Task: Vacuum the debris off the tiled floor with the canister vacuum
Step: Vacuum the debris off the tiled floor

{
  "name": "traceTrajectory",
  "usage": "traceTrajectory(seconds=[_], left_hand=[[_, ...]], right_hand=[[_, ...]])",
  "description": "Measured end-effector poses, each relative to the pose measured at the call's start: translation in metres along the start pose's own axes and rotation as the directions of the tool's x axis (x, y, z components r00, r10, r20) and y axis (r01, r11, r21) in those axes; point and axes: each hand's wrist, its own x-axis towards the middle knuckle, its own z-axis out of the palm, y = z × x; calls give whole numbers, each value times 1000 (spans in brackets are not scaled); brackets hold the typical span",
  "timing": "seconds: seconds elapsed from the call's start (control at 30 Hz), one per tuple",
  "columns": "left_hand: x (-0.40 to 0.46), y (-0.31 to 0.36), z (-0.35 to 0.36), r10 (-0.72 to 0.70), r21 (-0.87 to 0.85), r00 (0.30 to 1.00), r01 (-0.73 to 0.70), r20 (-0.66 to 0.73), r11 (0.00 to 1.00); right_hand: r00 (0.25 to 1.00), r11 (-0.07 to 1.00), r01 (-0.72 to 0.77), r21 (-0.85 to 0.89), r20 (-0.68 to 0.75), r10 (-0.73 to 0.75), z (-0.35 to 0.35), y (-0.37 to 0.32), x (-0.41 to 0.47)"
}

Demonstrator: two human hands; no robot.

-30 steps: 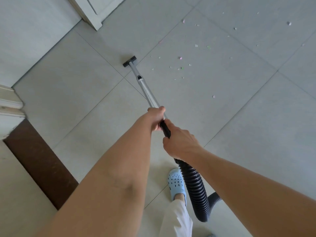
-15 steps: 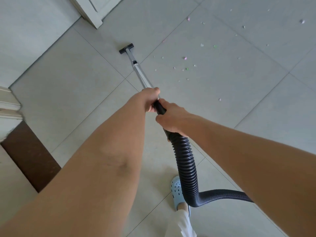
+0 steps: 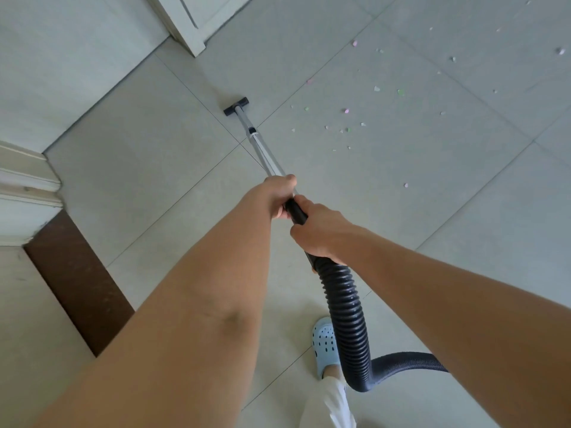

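A silver vacuum wand (image 3: 262,146) runs away from me to a small black nozzle (image 3: 236,106) resting on the pale tiled floor (image 3: 139,168). My left hand (image 3: 279,193) grips the wand's near end. Just behind it, my right hand (image 3: 321,228) grips the black handle where the ribbed black hose (image 3: 346,307) begins. The hose curves down past my foot and off to the right. Small pink, green and white debris bits (image 3: 346,111) lie scattered right of the nozzle, several tiles wide. The canister is out of view.
A white wall corner (image 3: 188,32) stands just beyond the nozzle. White door trim (image 3: 27,193) and a dark brown threshold strip (image 3: 77,282) sit at the left. My foot in a light blue clog (image 3: 324,344) stands beside the hose.
The wand was pushed away toward the wall corner, then drawn back. The nozzle now lies nearer me. Both hands kept their grip, and the hose loop has swung out to the right.
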Motion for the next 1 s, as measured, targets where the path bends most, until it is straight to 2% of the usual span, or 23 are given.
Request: traceTrajectory(seconds=[0.33,0.53,0.8,1.0], left_hand=[[-28,-21,75,6,-48,997,-2,70,999],[-44,-38,125,22,20,995,-24,97,1000],[-67,-55,160,37,117,992,-51,121,992],[-83,-74,162,19,188,993,-40,113,981]], right_hand=[[990,990,-35,-134,-138,16,-13,64,-50],[978,989,-61,-135,-208,32,-10,107,-81],[976,996,-87,-12,-204,82,-7,140,-107],[991,959,-106,265,-56,125,0,151,-125]])
